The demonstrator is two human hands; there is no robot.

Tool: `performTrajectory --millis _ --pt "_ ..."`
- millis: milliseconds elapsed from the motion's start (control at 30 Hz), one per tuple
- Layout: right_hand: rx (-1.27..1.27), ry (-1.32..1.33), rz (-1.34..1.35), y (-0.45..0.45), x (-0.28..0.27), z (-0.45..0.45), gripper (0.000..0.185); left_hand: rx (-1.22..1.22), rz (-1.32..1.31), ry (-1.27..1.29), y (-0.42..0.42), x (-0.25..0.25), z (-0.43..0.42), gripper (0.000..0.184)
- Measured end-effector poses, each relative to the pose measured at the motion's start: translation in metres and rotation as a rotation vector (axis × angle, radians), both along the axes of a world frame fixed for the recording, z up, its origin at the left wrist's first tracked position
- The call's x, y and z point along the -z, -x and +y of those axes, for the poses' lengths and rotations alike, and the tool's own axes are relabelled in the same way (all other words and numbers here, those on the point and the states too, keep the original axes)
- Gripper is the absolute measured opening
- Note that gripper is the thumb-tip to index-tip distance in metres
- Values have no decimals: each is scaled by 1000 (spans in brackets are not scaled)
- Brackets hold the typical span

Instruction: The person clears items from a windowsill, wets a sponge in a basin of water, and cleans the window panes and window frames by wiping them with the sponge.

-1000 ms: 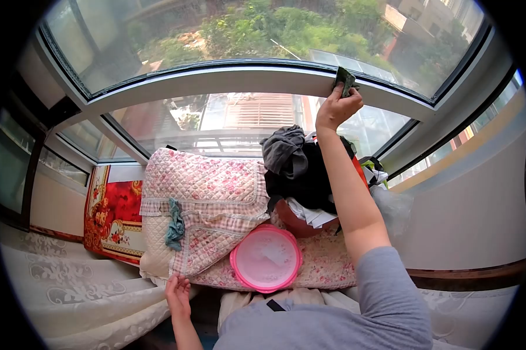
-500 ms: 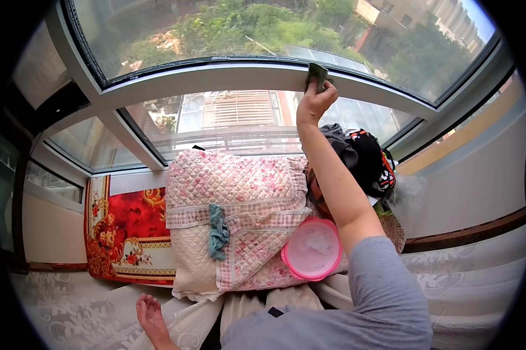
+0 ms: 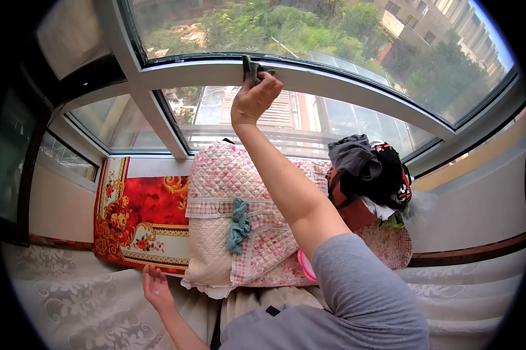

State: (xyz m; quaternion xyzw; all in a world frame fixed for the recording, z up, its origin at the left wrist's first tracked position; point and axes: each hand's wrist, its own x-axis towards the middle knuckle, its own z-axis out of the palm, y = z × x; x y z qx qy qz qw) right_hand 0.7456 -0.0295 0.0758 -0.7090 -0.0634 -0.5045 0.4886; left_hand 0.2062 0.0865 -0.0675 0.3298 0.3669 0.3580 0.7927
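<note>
The dark cloth point(image 3: 251, 70) is pinched in your right hand point(image 3: 256, 99), against the white window crossbar point(image 3: 324, 80), well apart from your left hand point(image 3: 158, 287), which is empty, fingers loosely spread, near the red floral mat point(image 3: 149, 204). The teal cloth point(image 3: 239, 226) lies between, on the quilt point(image 3: 213, 248).

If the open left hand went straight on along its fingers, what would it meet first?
Probably the near edge of the red, cream and gold floral mat, which lies just ahead of the left hand. Depth is unclear in this single view, so the hand might pass above or below it.
</note>
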Motion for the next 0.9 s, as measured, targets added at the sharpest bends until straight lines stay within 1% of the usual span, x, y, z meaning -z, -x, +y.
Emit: performTrajectory --millis 33,100,167,267,300,367,400,433,467,500,567,600,667,733,767,833,867,900 --pt "-47 -40 34 9 -5 9 26 68 -51 -7 -27 -7 -3 36" --pt "-170 -59 60 8 -8 -6 26 148 -72 -92 -56 -42 -2 33" --pt "-231 62 17 -2 -4 -43 23 176 -45 -173 -50 -67 -6 32" --pt "-29 -96 50 -27 -23 -132 29 99 69 -275 -6 -88 11 32" --pt "103 -67 6 -50 -18 -172 32 72 102 -284 15 -92 15 32" --pt "199 -291 50 -88 -20 -253 41 26 163 -293 59 -91 30 33" --pt "176 -434 137 -107 -20 -299 45 1 189 -291 83 -85 38 34" --pt "395 -414 179 -116 -23 -332 48 -19 214 -289 103 -80 42 35" --pt "329 -562 273 -104 -40 -346 52 -47 224 -279 115 -80 46 36" --pt "237 -724 334 -106 -44 -364 58 -76 231 -271 124 -79 51 37" --pt "214 -992 423 -84 -73 -350 63 -114 211 -228 139 -72 63 39" --pt "238 -1013 453 -84 -80 -344 69 -115 184 -197 143 -67 73 41" --pt "174 -1099 396 -87 -82 -340 72 -88 175 -170 145 -54 98 43" --pt "139 -1123 366 -92 -77 -343 68 -35 213 -182 152 -46 126 43" --pt "93 -1097 363 -105 -71 -350 63 -18 220 -186 155 -41 136 42" --pt "-181 -1063 380 -111 -71 -346 46 67 204 -197 171 -29 165 41" --pt "-188 -1065 416 -103 -81 -325 41 101 200 -201 176 -30 175 40" --pt "-145 -1045 457 -83 -94 -292 41 152 437 -364 166 -46 174 38"
